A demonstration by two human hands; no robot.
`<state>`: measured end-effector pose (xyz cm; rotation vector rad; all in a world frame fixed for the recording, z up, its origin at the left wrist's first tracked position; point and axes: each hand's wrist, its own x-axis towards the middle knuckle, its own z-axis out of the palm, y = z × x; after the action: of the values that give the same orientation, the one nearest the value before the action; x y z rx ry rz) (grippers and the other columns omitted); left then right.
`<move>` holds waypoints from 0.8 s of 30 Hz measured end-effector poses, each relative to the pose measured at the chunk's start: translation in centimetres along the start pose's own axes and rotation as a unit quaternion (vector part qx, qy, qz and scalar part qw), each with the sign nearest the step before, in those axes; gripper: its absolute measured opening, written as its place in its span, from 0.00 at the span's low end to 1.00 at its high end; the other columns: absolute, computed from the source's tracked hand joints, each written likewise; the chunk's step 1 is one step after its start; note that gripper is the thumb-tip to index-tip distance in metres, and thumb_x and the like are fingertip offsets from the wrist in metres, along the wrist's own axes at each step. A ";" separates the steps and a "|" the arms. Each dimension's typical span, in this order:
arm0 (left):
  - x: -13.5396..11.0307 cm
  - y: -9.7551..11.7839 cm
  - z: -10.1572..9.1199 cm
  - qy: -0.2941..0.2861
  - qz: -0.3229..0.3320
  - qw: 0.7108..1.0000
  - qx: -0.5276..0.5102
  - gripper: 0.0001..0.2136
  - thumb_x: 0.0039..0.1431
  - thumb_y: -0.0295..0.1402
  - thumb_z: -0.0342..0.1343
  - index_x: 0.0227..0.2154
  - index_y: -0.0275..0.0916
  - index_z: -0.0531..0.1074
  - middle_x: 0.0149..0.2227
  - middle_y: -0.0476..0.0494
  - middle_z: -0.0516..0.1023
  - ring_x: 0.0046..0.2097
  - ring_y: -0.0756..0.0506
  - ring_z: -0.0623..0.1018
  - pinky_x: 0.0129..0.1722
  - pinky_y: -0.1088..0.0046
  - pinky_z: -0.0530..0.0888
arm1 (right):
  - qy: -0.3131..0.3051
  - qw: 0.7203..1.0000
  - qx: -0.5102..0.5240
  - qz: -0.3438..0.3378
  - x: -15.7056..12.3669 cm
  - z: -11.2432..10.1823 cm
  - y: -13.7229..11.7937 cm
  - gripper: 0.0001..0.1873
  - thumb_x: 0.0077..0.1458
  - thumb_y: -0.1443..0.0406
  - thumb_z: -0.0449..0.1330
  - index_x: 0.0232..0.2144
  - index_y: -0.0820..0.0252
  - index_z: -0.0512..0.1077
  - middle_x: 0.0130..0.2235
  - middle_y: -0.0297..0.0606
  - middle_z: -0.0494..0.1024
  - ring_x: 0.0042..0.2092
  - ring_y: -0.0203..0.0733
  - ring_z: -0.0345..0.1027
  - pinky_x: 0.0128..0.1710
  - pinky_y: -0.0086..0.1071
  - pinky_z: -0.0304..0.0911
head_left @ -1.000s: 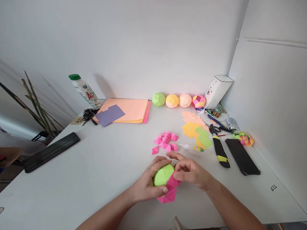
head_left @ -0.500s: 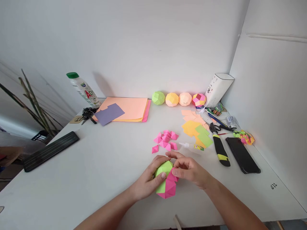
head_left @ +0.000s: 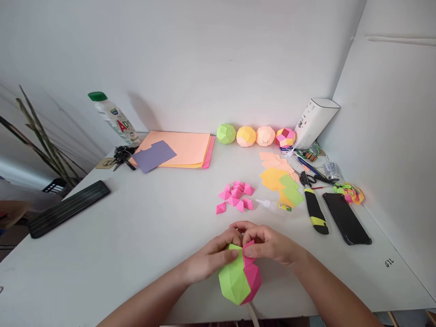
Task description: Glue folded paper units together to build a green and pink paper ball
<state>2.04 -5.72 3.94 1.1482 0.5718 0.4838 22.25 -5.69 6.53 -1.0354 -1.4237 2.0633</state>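
Between my hands is a faceted paper ball (head_left: 234, 280), lime green on its left side and pink on its right. My left hand (head_left: 218, 254) grips the green part near its top, thumb on the front face. With thumb and fingers, my right hand (head_left: 267, 245) pinches a pink piece (head_left: 249, 250) at the upper right edge of the ball. The fingertips behind the ball are partly hidden. Beyond my hands lies a loose pile of small folded pink paper pieces (head_left: 235, 195). A glue tube (head_left: 274, 205) with a white nozzle rests just right of the pile.
Cut paper scraps (head_left: 272, 177), a utility knife (head_left: 316, 211) and a phone (head_left: 346, 218) lie to the right. Several finished paper balls (head_left: 245, 136) line the wall beside a white box (head_left: 316, 122). Coloured sheets (head_left: 184, 147), a bottle (head_left: 117, 120) and a black strip (head_left: 70, 209) are at left.
The paper ball has been turned and lowered, so more of its green side faces me. Both hands have come closer together at its top edge. The view has shifted slightly.
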 end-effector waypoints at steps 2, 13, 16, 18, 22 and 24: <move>0.1 -0.1 0.0 -0.004 -0.033 0.999 -0.030 0.13 0.54 0.41 0.54 0.24 0.37 0.63 0.29 0.49 0.62 0.30 0.50 0.61 0.29 0.74 0.58 | -0.008 1.000 -0.003 0.008 0.0 0.2 0.2 0.11 0.46 0.59 0.66 0.24 0.60 0.72 0.59 0.42 0.62 0.64 0.50 0.46 0.55 0.40 0.53; 0.0 0.7 0.4 -0.014 -0.057 0.998 -0.029 0.19 0.55 0.47 0.53 0.22 0.39 0.55 0.26 0.52 0.55 0.28 0.51 0.56 0.27 0.73 0.53 | -0.027 0.999 -0.022 0.021 -0.1 0.3 0.9 0.10 0.48 0.61 0.65 0.23 0.60 0.70 0.61 0.41 0.60 0.63 0.47 0.50 0.53 0.36 0.54; 0.0 0.9 0.5 -0.004 -0.065 0.998 -0.014 0.20 0.55 0.48 0.53 0.22 0.39 0.55 0.26 0.52 0.55 0.28 0.51 0.56 0.27 0.73 0.53 | -0.026 0.999 -0.024 0.020 -0.1 0.4 0.8 0.10 0.48 0.61 0.65 0.23 0.60 0.70 0.60 0.40 0.60 0.63 0.47 0.50 0.53 0.36 0.54; 0.0 1.0 0.6 -0.002 -0.069 0.997 -0.018 0.20 0.54 0.49 0.53 0.21 0.39 0.54 0.26 0.52 0.54 0.28 0.52 0.55 0.26 0.73 0.53 | -0.024 0.999 -0.025 0.020 -0.1 0.4 0.7 0.11 0.48 0.61 0.65 0.23 0.60 0.70 0.60 0.40 0.61 0.63 0.47 0.50 0.54 0.37 0.54; 0.0 1.0 0.7 -0.004 -0.073 0.997 -0.034 0.20 0.53 0.48 0.54 0.21 0.39 0.53 0.25 0.54 0.54 0.26 0.53 0.54 0.26 0.73 0.52 | -0.024 0.999 -0.024 0.022 0.0 0.5 0.6 0.11 0.48 0.60 0.65 0.22 0.60 0.69 0.60 0.39 0.60 0.61 0.49 0.53 0.54 0.37 0.54; 0.0 0.9 0.7 -0.001 -0.076 0.996 -0.039 0.20 0.53 0.48 0.54 0.21 0.39 0.54 0.25 0.54 0.54 0.26 0.53 0.55 0.25 0.74 0.52 | -0.023 0.999 -0.019 0.021 0.0 0.6 0.7 0.12 0.47 0.59 0.66 0.22 0.60 0.69 0.60 0.39 0.60 0.60 0.49 0.55 0.54 0.38 0.54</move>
<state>2.37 -5.91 4.97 1.0217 0.6275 0.3707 21.86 -6.30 6.00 -1.0482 -1.4817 2.1086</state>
